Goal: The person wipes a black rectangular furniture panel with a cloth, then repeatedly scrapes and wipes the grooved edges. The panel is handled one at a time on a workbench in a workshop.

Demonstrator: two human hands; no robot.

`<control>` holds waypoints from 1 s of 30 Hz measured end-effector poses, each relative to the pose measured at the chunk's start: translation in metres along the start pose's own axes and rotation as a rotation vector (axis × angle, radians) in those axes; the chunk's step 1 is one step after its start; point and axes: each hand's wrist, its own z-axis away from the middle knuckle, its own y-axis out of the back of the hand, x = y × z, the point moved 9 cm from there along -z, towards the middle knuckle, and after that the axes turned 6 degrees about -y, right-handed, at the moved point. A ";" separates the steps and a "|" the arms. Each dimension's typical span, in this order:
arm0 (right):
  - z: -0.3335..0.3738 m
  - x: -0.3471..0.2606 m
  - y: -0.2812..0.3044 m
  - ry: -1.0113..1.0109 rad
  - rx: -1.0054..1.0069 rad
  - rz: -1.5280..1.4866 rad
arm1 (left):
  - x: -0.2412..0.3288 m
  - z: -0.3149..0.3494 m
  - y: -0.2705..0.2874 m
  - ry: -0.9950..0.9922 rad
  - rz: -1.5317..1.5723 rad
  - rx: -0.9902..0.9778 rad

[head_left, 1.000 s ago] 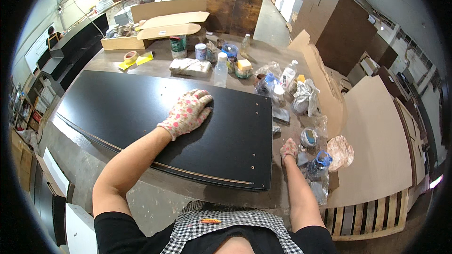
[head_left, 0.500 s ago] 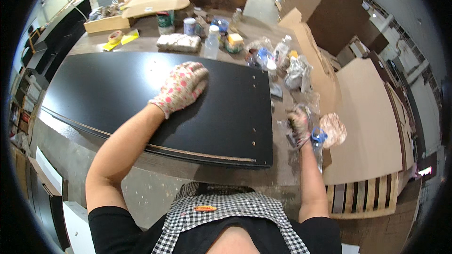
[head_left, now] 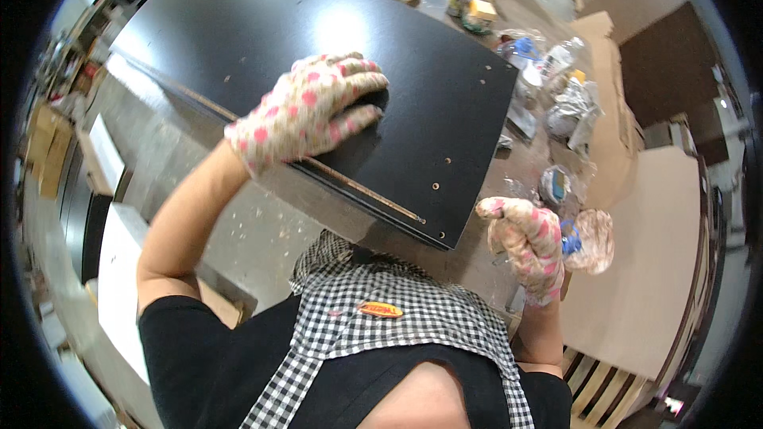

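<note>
A black panel [head_left: 318,56] with small drilled holes near its right end lies on the table, a raw chipboard strip showing along its near edge. My left hand [head_left: 310,111], in a white glove with pink dots, is over the panel's near part. Its fingers stretch to the right with the thumb apart, and I see nothing held. Just off the near right corner is my right hand [head_left: 528,246], also gloved. Its fingers are curled in, the index finger toward the panel. Whatever it holds, if anything, is hidden.
Plastic bottles [head_left: 561,59], crumpled plastic wrap [head_left: 572,111] and jars crowd the table [head_left: 532,163] beyond the panel. A round blue-centred object [head_left: 555,186] and a pinkish cloth [head_left: 594,242] lie by my right hand. Cardboard [head_left: 608,103] and a large beige board [head_left: 644,278] stand at the right.
My right hand has come back from the clutter toward the panel's near right corner. My left hand has slid nearer to the panel's front edge. The whole view has tilted.
</note>
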 end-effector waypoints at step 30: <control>-0.002 0.013 -0.028 0.084 -0.538 0.291 | 0.062 0.087 -0.014 0.297 -0.051 0.586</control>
